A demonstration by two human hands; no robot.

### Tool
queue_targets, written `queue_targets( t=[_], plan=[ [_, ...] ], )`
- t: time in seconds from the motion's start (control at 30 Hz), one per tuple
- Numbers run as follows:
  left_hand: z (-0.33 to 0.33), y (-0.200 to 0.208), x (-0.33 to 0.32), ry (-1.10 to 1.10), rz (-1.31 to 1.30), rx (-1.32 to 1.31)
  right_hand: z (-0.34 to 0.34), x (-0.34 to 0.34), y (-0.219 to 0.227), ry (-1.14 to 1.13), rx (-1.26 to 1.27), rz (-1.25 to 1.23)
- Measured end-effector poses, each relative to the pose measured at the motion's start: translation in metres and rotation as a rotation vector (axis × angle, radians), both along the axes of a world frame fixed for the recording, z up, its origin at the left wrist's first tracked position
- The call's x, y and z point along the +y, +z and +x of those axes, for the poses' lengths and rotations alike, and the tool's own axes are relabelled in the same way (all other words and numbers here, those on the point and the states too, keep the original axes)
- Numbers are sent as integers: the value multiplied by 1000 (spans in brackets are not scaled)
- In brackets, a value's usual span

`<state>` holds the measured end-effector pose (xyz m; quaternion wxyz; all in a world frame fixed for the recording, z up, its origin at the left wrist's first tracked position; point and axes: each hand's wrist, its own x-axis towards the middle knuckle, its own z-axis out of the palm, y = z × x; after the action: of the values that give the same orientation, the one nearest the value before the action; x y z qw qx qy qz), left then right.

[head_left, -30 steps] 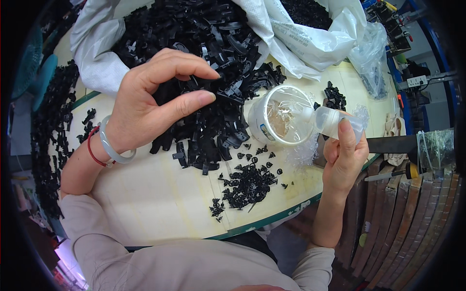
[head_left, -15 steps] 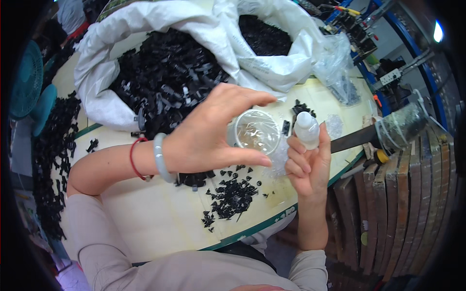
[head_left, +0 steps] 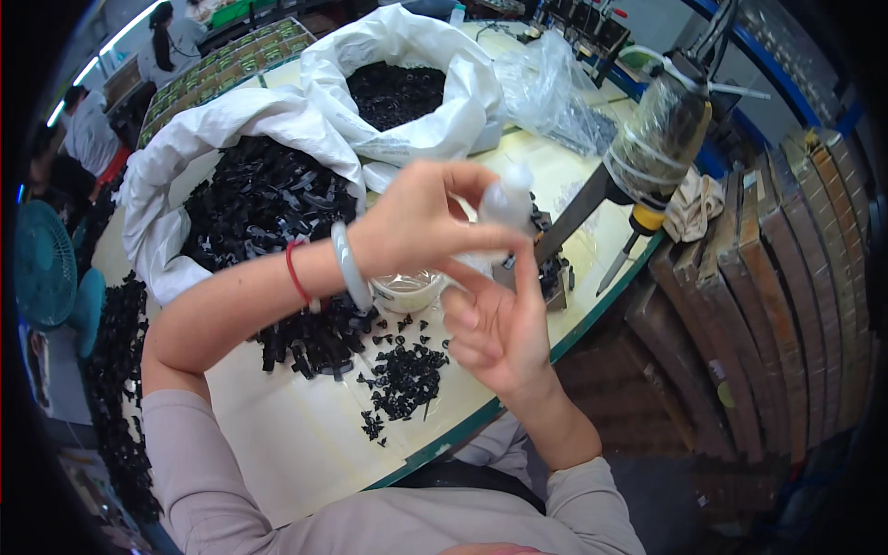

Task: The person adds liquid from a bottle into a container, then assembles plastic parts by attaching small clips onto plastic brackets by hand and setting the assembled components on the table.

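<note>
The small white bottle [head_left: 505, 203] is hovering over the bench [head_left: 287, 449], right of the round tub [head_left: 409, 301] and a little beyond it, and both hands are meeting right there! The left hand [head_left: 421, 217] is stretching across the top of the tub, partly hiding it, with fingers lying along the bottle's left side and the thumb crossing just below its body. That left grip is bracketing the bottle, but blur is smearing the contact, so whether it is pinching or only spreading around it, I cannot tell.

The right hand [head_left: 498, 333] is coming in from the tub's near right side, palm showing, lower fingers curling, thumb standing up to the left thumb's tip. Its own grip is hiding behind that crossing; no telling whether it is bearing on the bottle.

Here's the key relation: the bottle's long axis is running roughly upright, narrow tip pointing away from the tub and leaning slightly right. The left hand is sitting closer to the bottle's body; the right is lying nearer its lower end. Black plugs [head_left: 407, 381] are scattering on the tub's near side, black clips [head_left: 273, 208] heaping to its left.
</note>
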<state>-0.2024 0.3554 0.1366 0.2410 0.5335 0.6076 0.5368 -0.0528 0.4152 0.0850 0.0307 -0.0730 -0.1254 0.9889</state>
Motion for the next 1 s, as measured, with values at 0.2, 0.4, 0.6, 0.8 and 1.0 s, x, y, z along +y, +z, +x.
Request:
queue_targets(
  t=[0.2, 0.4, 0.6, 0.8, 1.0],
  plan=[
    [-40, -17, 58, -55, -136, 161, 61, -11, -27, 222, -60, 412],
    [-33, -40, 105, -111, -320, 405, 87, 0, -51, 60, -212, 312],
    [-22, -56, 121, -162, -351, 504, 93, 5, -59, 22, -211, 284],
    [-27, -63, 125, -167, -307, 499, 91, 9, -61, 27, -199, 266],
    [-30, -65, 125, -241, -309, 517, 91, -7, -64, -123, -234, 516]
  ],
)
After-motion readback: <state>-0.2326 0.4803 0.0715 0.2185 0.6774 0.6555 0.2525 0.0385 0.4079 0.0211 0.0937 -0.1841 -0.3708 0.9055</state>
